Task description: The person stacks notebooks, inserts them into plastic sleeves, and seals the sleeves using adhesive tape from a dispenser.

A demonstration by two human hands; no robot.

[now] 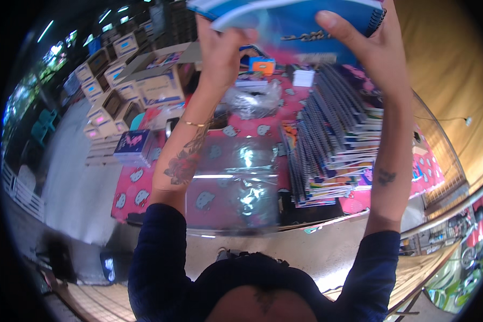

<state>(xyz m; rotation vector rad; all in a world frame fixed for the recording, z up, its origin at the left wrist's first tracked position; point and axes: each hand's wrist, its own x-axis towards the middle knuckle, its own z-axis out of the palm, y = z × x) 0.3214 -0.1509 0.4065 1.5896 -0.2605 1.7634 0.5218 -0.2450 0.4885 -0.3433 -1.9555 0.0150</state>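
Raised at the top of the view is a blue-covered spiral notebook [300,24], its coil at the right end and its left part smeared by motion. My right hand [375,53] grips the coil end with the thumb across the cover. At the other end my left hand [222,53] pinches the edge. Below, clear plastic sheets or bags [231,185] lie flat and shiny on the table. To their right leans a big stack of spiral notebooks [333,134], coils facing left and fanned toward me.
A pink cat-patterned cloth covers the table [131,188]. A crumpled plastic bundle [255,99], an orange and blue box [262,65] and a white pad [304,78] sit farther back. At left are a dark-blue stack [132,145] and several cardboard boxes [158,88].
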